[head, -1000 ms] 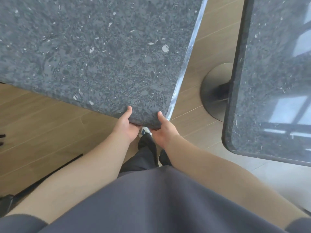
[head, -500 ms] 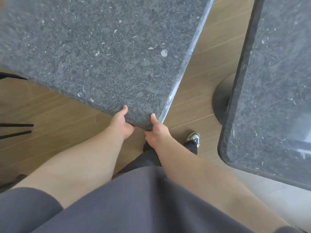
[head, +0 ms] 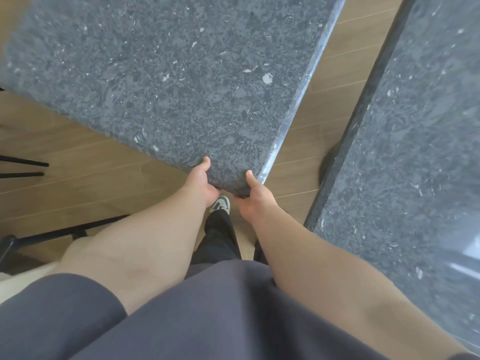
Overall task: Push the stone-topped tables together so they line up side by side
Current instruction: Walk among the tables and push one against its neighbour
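Note:
A dark speckled stone-topped table (head: 168, 74) fills the upper left, its near corner pointing at me. My left hand (head: 201, 181) grips that corner from the left, thumb on top, fingers hidden under the slab. My right hand (head: 253, 194) grips the same corner from the right, thumb on top. A second stone-topped table (head: 415, 152) runs down the right side. A wedge of wooden floor separates the two tops, narrower toward me.
Wooden plank floor (head: 91, 183) lies below. The right table's round metal base (head: 328, 165) shows in the gap. Black chair legs (head: 23, 162) stick in from the left, and a black frame (head: 52, 233) lies lower left. My shoe (head: 220, 203) is under the corner.
The gripped table's corner has swung toward the right table, narrowing the gap. Both hands kept their hold on the corner. My feet shifted beneath it.

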The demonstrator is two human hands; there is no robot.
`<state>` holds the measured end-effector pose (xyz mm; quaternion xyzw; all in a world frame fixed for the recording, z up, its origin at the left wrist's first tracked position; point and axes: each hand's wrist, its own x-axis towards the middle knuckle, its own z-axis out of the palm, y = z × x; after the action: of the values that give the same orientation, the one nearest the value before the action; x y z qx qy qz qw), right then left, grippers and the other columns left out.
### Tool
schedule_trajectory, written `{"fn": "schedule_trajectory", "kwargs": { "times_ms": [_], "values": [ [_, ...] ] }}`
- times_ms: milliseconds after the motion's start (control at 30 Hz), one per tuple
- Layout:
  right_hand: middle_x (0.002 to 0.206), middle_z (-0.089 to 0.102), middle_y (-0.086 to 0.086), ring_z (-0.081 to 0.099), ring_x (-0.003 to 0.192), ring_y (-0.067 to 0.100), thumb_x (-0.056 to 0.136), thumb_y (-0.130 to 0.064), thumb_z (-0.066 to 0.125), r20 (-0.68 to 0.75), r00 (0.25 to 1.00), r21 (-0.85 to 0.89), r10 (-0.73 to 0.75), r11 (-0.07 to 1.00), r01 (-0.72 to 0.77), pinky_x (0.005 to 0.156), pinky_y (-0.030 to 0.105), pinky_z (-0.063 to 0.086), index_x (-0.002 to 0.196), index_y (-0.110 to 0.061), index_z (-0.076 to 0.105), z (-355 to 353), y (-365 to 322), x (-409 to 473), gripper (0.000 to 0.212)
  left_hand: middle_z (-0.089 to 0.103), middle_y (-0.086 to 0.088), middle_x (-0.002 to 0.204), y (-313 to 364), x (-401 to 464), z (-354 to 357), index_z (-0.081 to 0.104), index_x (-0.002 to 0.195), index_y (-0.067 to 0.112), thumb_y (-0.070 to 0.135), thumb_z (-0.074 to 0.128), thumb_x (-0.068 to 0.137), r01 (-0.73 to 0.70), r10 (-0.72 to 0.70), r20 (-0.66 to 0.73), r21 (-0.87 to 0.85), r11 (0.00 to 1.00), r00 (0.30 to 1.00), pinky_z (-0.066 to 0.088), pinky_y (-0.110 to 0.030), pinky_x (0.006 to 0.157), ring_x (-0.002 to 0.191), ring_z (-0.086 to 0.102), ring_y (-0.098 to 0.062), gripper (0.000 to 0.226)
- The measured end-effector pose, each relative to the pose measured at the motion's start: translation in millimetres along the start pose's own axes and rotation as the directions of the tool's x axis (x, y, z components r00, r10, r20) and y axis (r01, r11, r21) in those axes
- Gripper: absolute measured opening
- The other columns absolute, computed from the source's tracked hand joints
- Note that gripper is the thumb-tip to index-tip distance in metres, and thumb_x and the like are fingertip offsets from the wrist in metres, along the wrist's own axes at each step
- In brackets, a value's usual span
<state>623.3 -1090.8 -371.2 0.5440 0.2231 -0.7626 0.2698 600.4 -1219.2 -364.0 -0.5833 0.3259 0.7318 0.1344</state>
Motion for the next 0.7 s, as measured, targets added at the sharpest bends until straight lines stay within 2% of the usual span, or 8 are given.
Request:
{"fn": "schedule_trajectory", "kwargs": {
  "times_ms": [133, 200, 267, 300, 433, 567, 633, 700],
  "values": [
    [0.078, 0.078, 0.014, 0.077, 0.069, 0.028, 0.094, -0.005, 0.066, 0.03, 1.0, 0.072, -0.008, 0.997, 0.006, 0.055, 0.036, 0.06, 0.104, -0.003, 0.061, -19.6, -34.2, -10.4, 0.011, 0.067, -0.02, 0.126, -25.4, -2.6, 32.4, 0.057, 0.128, 0.007, 0.034, 0.06, 0.101, -0.007, 0.008, 0.017, -0.043, 0.999, 1.0, 0.05, -0.057, 0.104, 0.115, 0.066, -0.039, 0.039],
    [0.089, 0.078, 0.013, 0.075, 0.081, 0.026, 0.095, 0.003, 0.059, 0.025, 0.999, 0.108, -0.023, 0.994, 0.02, 0.071, 0.035, 0.061, 0.103, -0.003, 0.061, -30.1, -44.8, -9.4, 0.01, 0.066, -0.021, 0.129, -36.7, -5.6, 48.3, 0.055, 0.133, 0.006, 0.035, 0.058, 0.102, 0.007, -0.006, 0.023, -0.068, 0.998, 1.0, 0.048, -0.057, 0.106, 0.118, 0.064, -0.039, 0.042],
    [0.112, 0.072, 0.011, 0.068, 0.096, 0.021, 0.097, 0.001, 0.057, 0.003, 0.999, 0.1, -0.043, 0.994, 0.043, 0.096, 0.032, 0.054, 0.109, -0.004, 0.061, -37.4, -53.9, -5.0, 0.014, 0.064, -0.021, 0.131, -46.0, -7.2, 64.1, 0.054, 0.134, 0.005, 0.036, 0.059, 0.102, 0.031, -0.029, 0.017, -0.092, 0.995, 0.999, 0.046, -0.057, 0.108, 0.12, 0.062, -0.04, 0.045],
    [0.119, 0.069, 0.009, 0.066, 0.098, 0.018, 0.098, -0.001, 0.057, -0.015, 0.998, 0.091, -0.066, 0.994, 0.067, 0.101, 0.029, 0.05, 0.115, -0.006, 0.06, -39.6, -56.7, -4.6, 0.018, 0.064, -0.021, 0.131, -50.9, -7.7, 71.2, 0.054, 0.135, 0.004, 0.037, 0.059, 0.102, 0.038, -0.036, 0.018, -0.103, 0.994, 0.999, 0.045, -0.057, 0.109, 0.121, 0.062, -0.04, 0.047],
    [0.123, 0.068, 0.009, 0.068, 0.098, 0.014, 0.1, -0.019, 0.061, -0.028, 0.997, 0.208, -0.072, 0.975, 0.076, 0.088, 0.026, 0.05, 0.134, -0.009, 0.056, -35.9, -58.0, -7.4, 0.036, 0.065, -0.021, 0.126, -68.2, -6.7, 92.1, 0.056, 0.132, 0.005, 0.041, 0.064, 0.098, 0.071, -0.071, 0.007, -0.141, 0.987, 0.997, 0.046, -0.058, 0.108, 0.117, 0.063, -0.04, 0.051],
    [0.132, 0.064, 0.021, 0.065, 0.116, 0.037, 0.096, -0.03, 0.068, -0.008, 1.0, 0.276, 0.022, 0.961, -0.019, 0.096, 0.049, 0.052, 0.139, -0.008, 0.052, -17.7, -58.4, -10.8, 0.051, 0.063, -0.026, 0.127, -74.8, -6.6, 99.0, 0.06, 0.125, 0.005, 0.052, 0.07, 0.089, 0.173, -0.173, 0.008, -0.134, 0.976, 0.985, 0.043, -0.059, 0.108, 0.118, 0.061, -0.044, 0.06],
    [0.124, 0.068, 0.017, 0.07, 0.107, 0.033, 0.095, -0.031, 0.07, -0.053, 0.999, 0.199, -0.011, 0.98, 0.021, 0.097, 0.046, 0.055, 0.135, -0.007, 0.054, -19.1, -64.8, -10.0, 0.049, 0.064, -0.025, 0.124, -73.5, -7.4, 99.3, 0.061, 0.12, 0.004, 0.049, 0.071, 0.09, 0.155, -0.157, -0.002, -0.13, 0.979, 0.988, 0.053, -0.057, 0.089, 0.108, 0.064, -0.042, 0.055],
    [0.111, 0.072, 0.013, 0.073, 0.092, 0.027, 0.095, -0.03, 0.07, -0.088, 0.995, 0.13, -0.046, 0.99, 0.057, 0.083, 0.038, 0.059, 0.128, -0.006, 0.058, -26.3, -69.6, -8.5, 0.042, 0.066, -0.023, 0.119, -73.3, -8.6, 100.3, 0.061, 0.117, 0.004, 0.048, 0.071, 0.091, 0.151, -0.154, -0.016, -0.139, 0.979, 0.988, 0.053, -0.054, 0.071, 0.098, 0.065, -0.04, 0.052]
  ]
}}
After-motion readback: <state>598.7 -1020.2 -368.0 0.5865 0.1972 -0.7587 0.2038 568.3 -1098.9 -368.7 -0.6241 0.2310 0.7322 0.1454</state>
